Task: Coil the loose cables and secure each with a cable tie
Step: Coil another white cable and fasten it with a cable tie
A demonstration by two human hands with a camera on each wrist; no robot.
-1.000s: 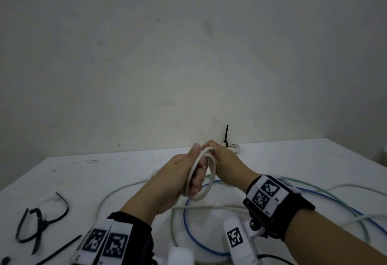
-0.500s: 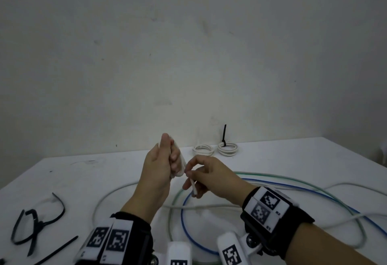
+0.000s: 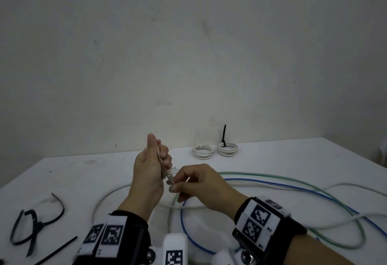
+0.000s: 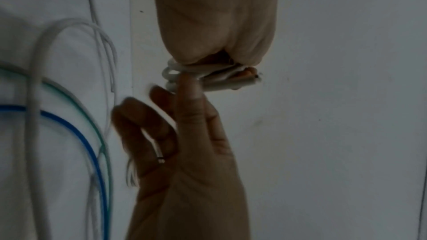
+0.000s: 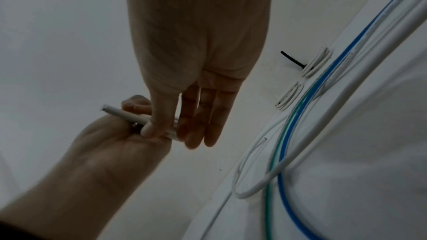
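A small white cable coil is squeezed flat inside my left hand, which is raised above the table with the thumb up. In the left wrist view the coil's loops bulge out below the fist. My right hand sits just below and to the right. It pinches the coil's lower end between thumb and fingers. One cut end of the cable sticks out past the left hand. A thin white strip lies between my right fingers; what it is cannot be told.
Long loose green, blue and white cables loop over the white table under and right of my hands. Two white coils lie by the wall, one with a black tie. Black cable ties lie front left.
The coil was an open loop held between both hands. Now my left hand has risen with it squeezed flat, and my right hand has dropped to pinch its lower end.
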